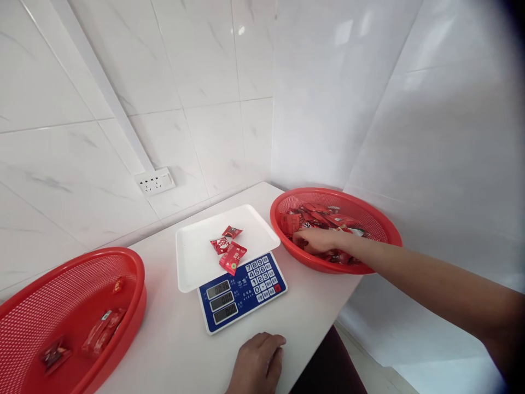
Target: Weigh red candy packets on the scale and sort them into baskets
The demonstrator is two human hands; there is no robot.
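Note:
My right hand (314, 239) reaches into the red plastic basket (389, 230) on the right, its fingers curled down among many small red snack packets (315, 213). What its fingertips hold, if anything, is hidden. Bent loosely, my left hand (256, 362) rests on the white table below the scale, holding nothing, with a gap between thumb and forefinger. The blue digital scale (246, 287) carries a white tray (197, 260). Three red packets lie together on it: a small dark-red one (232, 232), a red-and-white one (220, 245) and a larger pink-red one (233, 258).
Another red basket (137, 295) stands at the left with several packets (104, 331) inside. White tiled walls close in the table (176, 350) at the back and right. A socket (155, 181) sits on the back wall. The table's right edge drops to the floor.

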